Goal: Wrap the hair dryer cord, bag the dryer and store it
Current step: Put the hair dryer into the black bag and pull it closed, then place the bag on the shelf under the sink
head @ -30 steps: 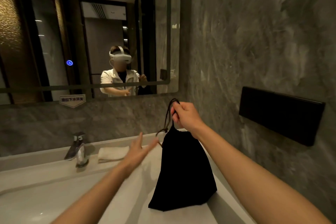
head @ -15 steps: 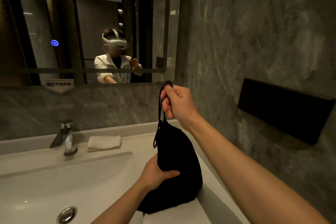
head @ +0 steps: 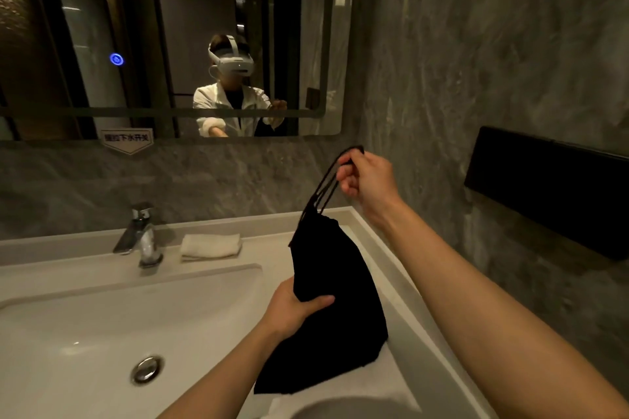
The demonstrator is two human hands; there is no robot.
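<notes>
Gripping the bag [head: 335, 309] low on its left flank, the left hand [head: 292, 308] has its thumb pressed across the black cloth and its fingers wrapped out of sight behind it, a firm closed hold on the fabric. Up at one o'clock from there, the right hand [head: 369, 180] pinches the drawstring [head: 323, 190] between curled fingers, and the black loops run taut down to the gathered mouth of the bag. So the bag hangs stretched between the two hands, neck cinched, body bulging and tilted, its bottom edge resting on the white counter [head: 401, 286] at the right of the basin [head: 102, 333]. The dryer itself does not show; whatever fills the bag is hidden by the cloth. Left of the bag, at nine o'clock, the basin lies open with its chrome drain [head: 147, 369] near the front. Behind it, at ten o'clock, the tap [head: 139, 235] stands on the ledge, and just beside the tap, toward the bag, lies a folded white towel [head: 211, 246], well clear of both hands. Above, at twelve o'clock, the mirror [head: 85, 44] shows a person in a white headset and pale jacket, arms raised. Over at three o'clock a black box [head: 551, 190] is fixed to the grey marble wall [head: 493, 44], apart from the right forearm.
</notes>
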